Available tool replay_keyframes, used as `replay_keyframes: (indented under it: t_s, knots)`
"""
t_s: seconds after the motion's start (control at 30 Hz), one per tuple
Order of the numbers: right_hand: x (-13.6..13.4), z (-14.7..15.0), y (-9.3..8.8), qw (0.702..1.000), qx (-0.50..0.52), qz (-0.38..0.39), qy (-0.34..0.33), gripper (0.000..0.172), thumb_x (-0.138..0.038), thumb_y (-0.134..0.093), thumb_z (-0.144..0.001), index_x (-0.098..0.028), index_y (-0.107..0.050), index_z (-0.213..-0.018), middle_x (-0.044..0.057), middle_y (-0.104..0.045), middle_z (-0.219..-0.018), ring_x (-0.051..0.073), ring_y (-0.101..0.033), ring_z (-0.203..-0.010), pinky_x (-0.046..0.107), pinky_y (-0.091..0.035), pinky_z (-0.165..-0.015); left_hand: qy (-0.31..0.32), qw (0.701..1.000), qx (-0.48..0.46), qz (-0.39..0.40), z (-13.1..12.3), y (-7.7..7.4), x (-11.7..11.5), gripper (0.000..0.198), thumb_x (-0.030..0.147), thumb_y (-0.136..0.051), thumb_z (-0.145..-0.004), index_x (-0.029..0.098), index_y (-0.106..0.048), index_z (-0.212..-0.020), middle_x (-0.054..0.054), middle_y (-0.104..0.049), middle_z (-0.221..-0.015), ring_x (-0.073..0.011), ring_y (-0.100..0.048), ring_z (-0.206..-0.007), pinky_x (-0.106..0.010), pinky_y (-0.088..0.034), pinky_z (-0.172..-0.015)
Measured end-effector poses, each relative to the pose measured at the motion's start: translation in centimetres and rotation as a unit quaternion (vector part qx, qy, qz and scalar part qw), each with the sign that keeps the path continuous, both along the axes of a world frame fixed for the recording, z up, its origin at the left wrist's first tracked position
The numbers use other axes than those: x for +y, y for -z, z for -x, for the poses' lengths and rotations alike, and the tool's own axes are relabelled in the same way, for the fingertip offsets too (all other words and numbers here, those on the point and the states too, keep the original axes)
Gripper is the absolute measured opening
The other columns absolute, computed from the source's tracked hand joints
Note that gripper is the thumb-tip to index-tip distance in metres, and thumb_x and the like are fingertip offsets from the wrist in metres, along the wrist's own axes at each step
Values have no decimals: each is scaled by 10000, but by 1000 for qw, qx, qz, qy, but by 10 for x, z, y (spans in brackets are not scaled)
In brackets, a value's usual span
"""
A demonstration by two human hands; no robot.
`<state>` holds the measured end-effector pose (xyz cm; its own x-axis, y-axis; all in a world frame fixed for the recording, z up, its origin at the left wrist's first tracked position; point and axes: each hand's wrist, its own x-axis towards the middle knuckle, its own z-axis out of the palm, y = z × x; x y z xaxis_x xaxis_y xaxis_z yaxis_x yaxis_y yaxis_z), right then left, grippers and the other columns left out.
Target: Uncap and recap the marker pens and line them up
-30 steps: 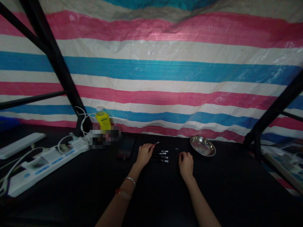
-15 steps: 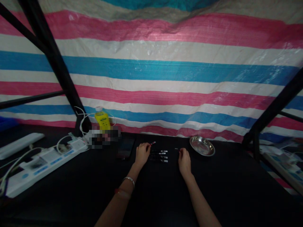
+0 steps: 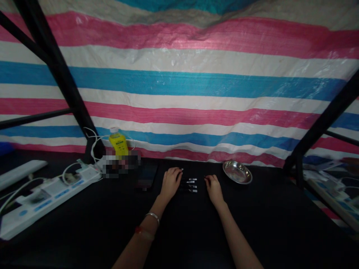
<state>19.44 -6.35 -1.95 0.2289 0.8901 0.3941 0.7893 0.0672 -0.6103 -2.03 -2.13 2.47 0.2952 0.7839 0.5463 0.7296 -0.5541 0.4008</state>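
My left hand [image 3: 171,182] is closed at the far middle of the table, its fingers round a slim dark stick whose pale end [image 3: 182,169] peeks out by the fingertips. Beside that hand lie several slim dark sticks [image 3: 193,182] with silvery ends pointing right, partly lost against the black surface. My right hand [image 3: 214,189], to the right of them, has thumb and forefinger pinched together. Whatever sits between those fingertips is too small and dark to name. A round shiny metal dish [image 3: 238,172] stands just right of this hand.
The black table [image 3: 185,231] holds a dark phone-like slab [image 3: 147,176] left of my left hand. Further left are a yellow bottle [image 3: 119,144] and a white power strip [image 3: 50,200] with cables. Dark frame posts [image 3: 66,87] flank a striped sheet [image 3: 190,86] behind.
My right hand has shifted left toward the sticks, and the small light bit near its fingertips no longer shows. Less of the stick shows beyond my left fingers.
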Motion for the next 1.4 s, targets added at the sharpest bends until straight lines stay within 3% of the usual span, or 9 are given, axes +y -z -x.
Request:
replay_keyframes:
  t_s: [0.3,0.73,0.9,1.17,1.3,1.4]
  knots:
    - [-6,2,-3,999,-30,0,-14,171,-229,-419,-852,-197,-587,-870,66,-566,-862,192,-575,-780,289,-450,-718,138,988,54,-38,-27,-5,-25,220,207,-464,-885,223,-584,-1070,-36,-616,-1084,-182,-529,-1032,-366,-397,-901]
    - [-8,6,-8,996,-83,13,-8,130,-174,-407,-845,-183,-534,-820,60,-583,-789,198,-554,-766,300,-412,-713,148,987,64,-19,-29,-7,-29,217,200,-471,-878,222,-590,-1058,-32,-618,-1057,-182,-527,-1014,-358,-403,-872]
    - [-11,10,-9,998,5,-36,-59,150,-226,-419,-864,-189,-558,-820,58,-569,-810,189,-554,-774,304,-440,-718,162,985,56,-18,-31,-9,-32,224,204,-473,-880,224,-587,-1072,-37,-635,-1042,-183,-542,-1001,-356,-412,-856]
    - [-21,29,-21,974,116,-119,-156,224,-321,-449,-873,-208,-633,-934,68,-581,-863,179,-566,-818,312,-472,-753,162,986,-4,-40,-36,-4,-35,219,254,-458,-899,209,-587,-1070,-45,-660,-927,-173,-583,-883,-333,-448,-790]
    - [-23,35,-25,961,183,-134,-157,207,-347,-531,-829,-210,-676,-886,65,-614,-849,180,-582,-811,319,-473,-767,151,987,-43,-36,-37,1,-33,188,240,-443,-906,199,-620,-954,-37,-659,-866,-163,-587,-828,-323,-450,-767]
    - [-22,41,-26,938,310,-113,-108,223,-399,-656,-723,-198,-686,-816,41,-640,-770,161,-583,-697,298,-482,-675,143,986,-80,-32,-35,4,-29,182,245,-450,-903,193,-622,-933,-34,-659,-861,-159,-589,-817,-327,-452,-777]
